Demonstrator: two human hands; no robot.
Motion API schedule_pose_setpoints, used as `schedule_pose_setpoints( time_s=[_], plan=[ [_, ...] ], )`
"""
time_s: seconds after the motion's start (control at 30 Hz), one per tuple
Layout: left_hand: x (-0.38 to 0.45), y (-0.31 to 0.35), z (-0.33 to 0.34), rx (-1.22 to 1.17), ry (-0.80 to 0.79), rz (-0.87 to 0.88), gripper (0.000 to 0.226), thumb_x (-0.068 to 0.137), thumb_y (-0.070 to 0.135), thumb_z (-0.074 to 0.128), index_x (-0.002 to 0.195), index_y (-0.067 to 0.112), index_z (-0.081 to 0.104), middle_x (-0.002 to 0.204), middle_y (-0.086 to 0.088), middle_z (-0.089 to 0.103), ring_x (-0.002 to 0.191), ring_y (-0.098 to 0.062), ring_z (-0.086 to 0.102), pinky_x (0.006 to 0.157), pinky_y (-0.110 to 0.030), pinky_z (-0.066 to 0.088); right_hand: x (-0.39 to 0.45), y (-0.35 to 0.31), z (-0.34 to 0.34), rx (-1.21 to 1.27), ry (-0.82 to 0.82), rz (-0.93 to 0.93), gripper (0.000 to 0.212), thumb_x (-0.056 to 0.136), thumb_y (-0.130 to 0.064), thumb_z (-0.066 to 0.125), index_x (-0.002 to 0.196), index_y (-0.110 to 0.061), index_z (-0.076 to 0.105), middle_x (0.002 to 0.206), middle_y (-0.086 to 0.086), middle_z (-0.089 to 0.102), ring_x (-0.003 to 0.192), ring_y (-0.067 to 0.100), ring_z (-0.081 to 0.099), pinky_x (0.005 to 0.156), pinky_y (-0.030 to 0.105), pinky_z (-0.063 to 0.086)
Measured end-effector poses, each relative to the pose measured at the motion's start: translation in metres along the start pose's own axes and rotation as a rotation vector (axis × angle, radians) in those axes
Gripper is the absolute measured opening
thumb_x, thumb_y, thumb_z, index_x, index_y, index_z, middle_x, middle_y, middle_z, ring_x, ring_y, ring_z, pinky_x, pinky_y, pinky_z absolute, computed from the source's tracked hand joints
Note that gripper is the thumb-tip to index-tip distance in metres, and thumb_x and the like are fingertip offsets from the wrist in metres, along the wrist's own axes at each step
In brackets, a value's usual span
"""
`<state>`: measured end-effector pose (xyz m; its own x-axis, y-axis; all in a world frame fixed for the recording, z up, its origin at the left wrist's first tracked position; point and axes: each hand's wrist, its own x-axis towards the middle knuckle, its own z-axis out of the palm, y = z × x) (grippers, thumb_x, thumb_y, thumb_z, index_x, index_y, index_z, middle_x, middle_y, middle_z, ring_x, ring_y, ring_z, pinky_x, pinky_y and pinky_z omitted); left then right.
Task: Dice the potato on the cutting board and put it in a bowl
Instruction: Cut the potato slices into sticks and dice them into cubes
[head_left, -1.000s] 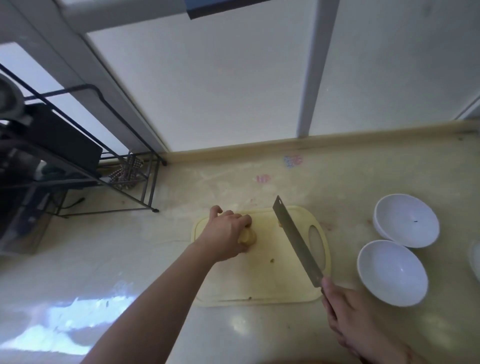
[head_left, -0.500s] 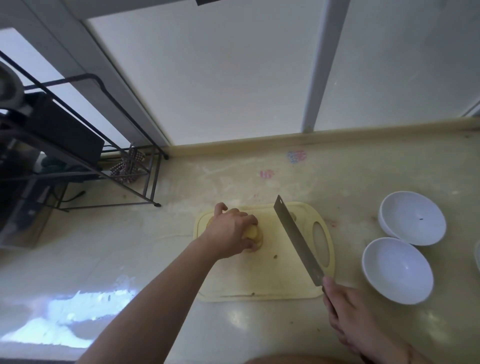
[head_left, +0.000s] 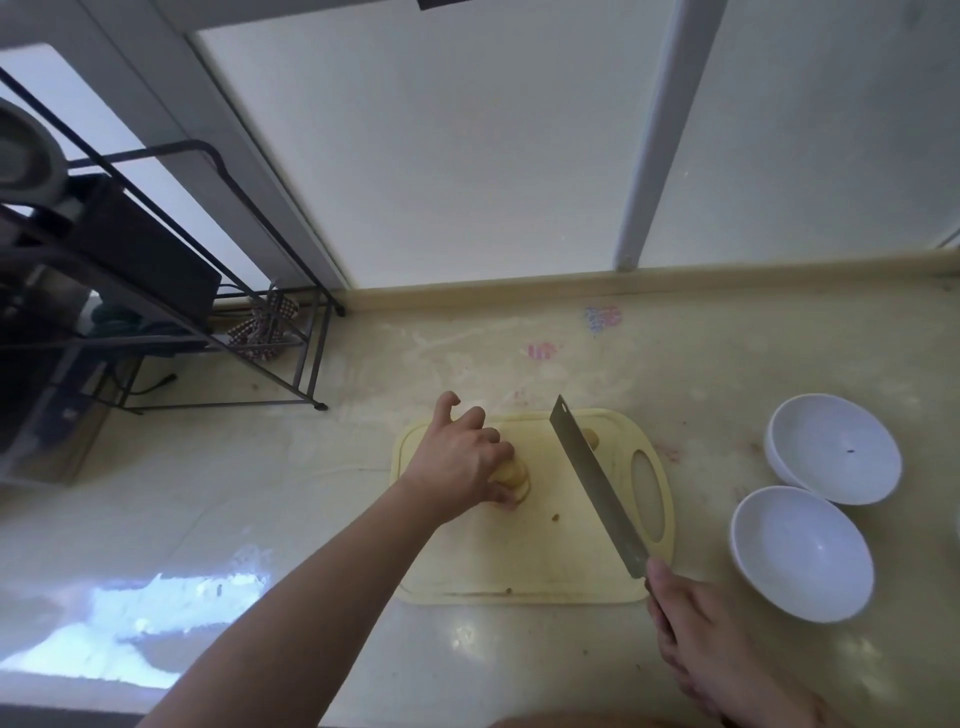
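The potato (head_left: 514, 475) sits on the cutting board (head_left: 540, 551) under my left hand (head_left: 460, 462), whose fingers curl over it in a firm grip, with only its sliced end showing past my fingertips. A smaller potato piece (head_left: 591, 439) lies beyond the blade of the cleaver (head_left: 597, 486), which my right hand (head_left: 696, 629) holds by the handle, fingers wrapped closed around it, blade angled over the board beside the potato. Two white bowls (head_left: 802, 553) rest on the counter (head_left: 311, 493) beside my right grip.
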<state>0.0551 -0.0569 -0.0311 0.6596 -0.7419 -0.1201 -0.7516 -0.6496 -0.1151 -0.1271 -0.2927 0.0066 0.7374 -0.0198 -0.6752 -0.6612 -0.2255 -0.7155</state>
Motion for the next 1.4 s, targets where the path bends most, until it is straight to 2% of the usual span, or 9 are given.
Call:
schedule_pose_setpoints(
  time_s=[0.23,0.4,0.5,0.7,0.83,1.03,1.17,1.27,1.4],
  plan=[
    [-0.001,0.012,0.000,0.161,0.030,0.046,0.035,0.086,0.055,0.057,0.091,0.024,0.073,0.063,0.008,0.062,0.072,-0.021,0.054,0.096,-0.048,0.026,0.002,0.004,0.003,0.030,-0.001,0.035,0.055,0.080,-0.070,0.037,0.061,-0.017,0.037,0.051,0.005,0.027,0.039,0.015,0.021,0.040,0.018,0.019],
    [0.002,0.017,-0.007,0.235,-0.040,0.095,0.050,0.099,0.056,0.037,0.101,0.016,0.067,0.075,0.001,0.069,0.080,-0.025,0.054,0.098,-0.048,0.021,0.001,0.005,0.002,0.014,-0.019,0.044,0.056,0.080,-0.070,0.036,0.065,-0.017,0.038,0.052,0.006,0.028,0.039,0.015,0.021,0.040,0.017,0.019],
    [0.001,0.020,-0.005,0.210,0.060,0.081,0.058,0.099,0.056,0.027,0.096,0.018,0.071,0.067,0.001,0.067,0.069,-0.025,0.055,0.088,-0.045,0.029,-0.001,0.005,0.001,0.023,-0.025,0.042,0.053,0.086,-0.064,0.035,0.066,-0.015,0.038,0.053,0.005,0.027,0.039,0.015,0.020,0.040,0.018,0.019],
    [-0.008,0.066,0.009,0.085,0.248,-0.035,0.038,0.092,0.048,0.053,0.075,0.017,0.066,0.057,-0.001,0.059,0.055,-0.025,0.050,0.071,-0.037,0.037,-0.001,0.010,-0.001,0.039,-0.007,0.046,0.052,0.091,-0.060,0.037,0.066,-0.014,0.039,0.052,0.007,0.029,0.038,0.014,0.020,0.039,0.018,0.019],
    [-0.010,0.076,0.015,0.059,0.191,-0.099,0.031,0.082,0.048,0.060,0.085,0.017,0.064,0.059,0.000,0.060,0.053,-0.024,0.050,0.069,-0.036,0.038,0.000,0.012,-0.001,0.051,-0.001,0.047,0.053,0.089,-0.061,0.037,0.065,-0.015,0.039,0.052,0.007,0.028,0.039,0.014,0.020,0.040,0.019,0.018],
    [-0.009,0.052,0.012,0.099,0.128,-0.189,0.049,0.077,0.053,0.070,0.112,0.017,0.069,0.065,-0.001,0.066,0.058,-0.026,0.058,0.069,-0.039,0.043,-0.001,0.011,-0.001,0.056,0.000,0.040,0.057,0.076,-0.071,0.037,0.061,-0.017,0.037,0.053,0.009,0.026,0.039,0.013,0.019,0.041,0.019,0.018],
    [-0.003,0.039,0.006,0.117,0.062,-0.270,0.035,0.085,0.052,0.053,0.094,0.022,0.068,0.059,0.003,0.063,0.056,-0.024,0.054,0.068,-0.036,0.030,-0.001,0.013,-0.003,0.065,-0.018,0.031,0.053,0.089,-0.060,0.036,0.066,-0.013,0.038,0.051,0.006,0.026,0.038,0.014,0.018,0.040,0.019,0.019],
    [-0.004,0.042,0.001,0.054,0.071,-0.259,0.043,0.089,0.054,0.041,0.083,0.021,0.067,0.057,0.004,0.061,0.054,-0.023,0.050,0.068,-0.037,0.027,-0.002,0.013,-0.004,0.055,-0.019,0.017,0.051,0.095,-0.054,0.035,0.067,-0.011,0.038,0.051,0.007,0.025,0.038,0.014,0.017,0.040,0.019,0.018],
    [-0.003,0.071,-0.012,-0.106,-0.056,-0.289,0.056,0.096,0.067,0.030,0.104,0.021,0.061,0.085,0.001,0.070,0.080,-0.025,0.060,0.083,-0.041,0.032,-0.001,0.015,-0.006,0.041,-0.018,0.026,0.055,0.092,-0.059,0.035,0.065,-0.011,0.036,0.054,0.010,0.023,0.038,0.013,0.017,0.041,0.019,0.018]
  ],
)
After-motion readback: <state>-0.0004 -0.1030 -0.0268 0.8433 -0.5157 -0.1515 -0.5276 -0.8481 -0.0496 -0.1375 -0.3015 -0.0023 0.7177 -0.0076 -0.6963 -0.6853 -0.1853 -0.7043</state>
